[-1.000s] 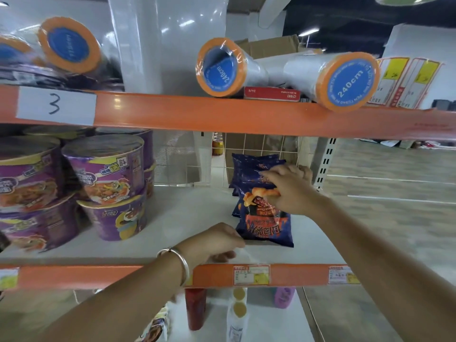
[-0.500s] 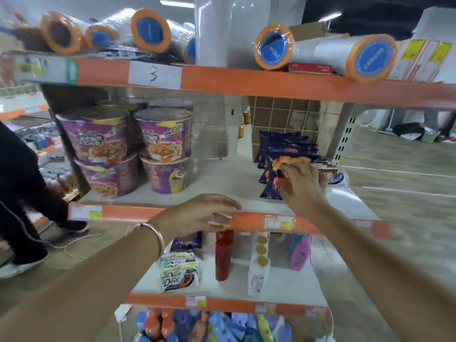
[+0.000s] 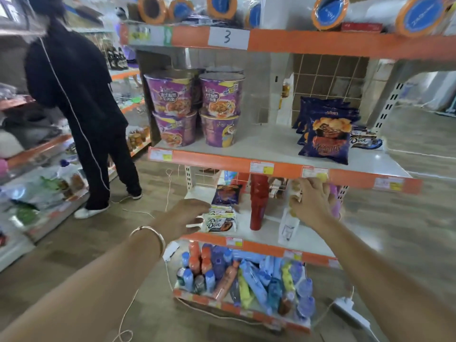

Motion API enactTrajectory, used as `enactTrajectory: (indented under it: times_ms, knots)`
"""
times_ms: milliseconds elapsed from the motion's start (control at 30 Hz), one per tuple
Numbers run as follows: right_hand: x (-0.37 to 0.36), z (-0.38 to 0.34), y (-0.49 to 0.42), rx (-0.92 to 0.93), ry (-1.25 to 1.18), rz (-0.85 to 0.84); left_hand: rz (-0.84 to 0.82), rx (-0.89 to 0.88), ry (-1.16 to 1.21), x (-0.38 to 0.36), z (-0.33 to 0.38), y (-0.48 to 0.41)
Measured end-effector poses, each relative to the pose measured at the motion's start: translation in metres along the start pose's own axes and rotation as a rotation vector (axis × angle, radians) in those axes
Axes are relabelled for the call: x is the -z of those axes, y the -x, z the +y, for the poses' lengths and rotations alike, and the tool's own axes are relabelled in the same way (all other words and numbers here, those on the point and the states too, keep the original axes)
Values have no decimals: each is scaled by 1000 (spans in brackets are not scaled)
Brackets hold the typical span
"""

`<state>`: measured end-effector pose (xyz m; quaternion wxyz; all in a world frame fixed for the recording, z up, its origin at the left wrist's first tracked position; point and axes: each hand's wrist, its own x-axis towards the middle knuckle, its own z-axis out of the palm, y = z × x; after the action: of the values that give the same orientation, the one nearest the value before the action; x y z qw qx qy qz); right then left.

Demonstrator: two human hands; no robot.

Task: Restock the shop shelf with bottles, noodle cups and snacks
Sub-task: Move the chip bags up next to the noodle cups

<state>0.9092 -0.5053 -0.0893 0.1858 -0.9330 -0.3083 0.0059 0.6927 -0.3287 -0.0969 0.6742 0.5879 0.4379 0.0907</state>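
Note:
Dark blue snack bags (image 3: 327, 138) stand in a row on the right of the middle shelf (image 3: 276, 166), with Dove packs (image 3: 365, 141) beside them. Purple noodle cups (image 3: 195, 107) are stacked in two tiers on its left. My right hand (image 3: 312, 202) hangs in the air below that shelf's orange edge, fingers loosely bent, holding nothing. My left hand (image 3: 183, 215) is spread open in front of the Dove packs (image 3: 220, 220) on the shelf below. A red bottle (image 3: 257, 203) and a white bottle (image 3: 287, 227) stand there. Several bottles (image 3: 246, 277) lie heaped on the bottom shelf.
A person in black (image 3: 81, 102) stands at the left by another shelf unit (image 3: 42, 154). Film rolls (image 3: 328, 11) lie on the top shelf. A white cord (image 3: 170, 275) and a power strip (image 3: 352, 309) lie on the wooden floor.
My right hand has let go of the blue snack bag and dropped below the middle shelf's edge. My left hand has come off that edge and lowered. The view has pulled back.

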Motion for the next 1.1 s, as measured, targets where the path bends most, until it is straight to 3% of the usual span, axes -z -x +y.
enactTrajectory:
  times_ms: [167, 267, 367, 500, 633, 767, 867, 1100]
  knots:
    - [-11, -29, 0, -106, -30, -269, 109, -50, 3, 29, 4, -16]
    - [-25, -46, -15, -94, -165, -530, 143, -66, -29, 48, 9, -35]
    - [-50, -62, -38, -159, -290, -621, 139, -82, -57, 67, 13, -53]
    - [-104, -83, -70, -339, -586, -508, 137, -100, -98, 90, 13, -86]
    - [-166, -101, -90, -426, -679, -505, 151, -115, -107, 101, -3, -139]
    - [-236, -101, -115, -407, -704, -487, 205, -217, -143, 91, -45, -215]
    - [-302, -88, -150, -360, -759, -401, 302, -364, -328, 73, -89, -280]
    - [-400, -57, -194, -301, -673, -63, 516, -670, -469, 25, -190, -392]
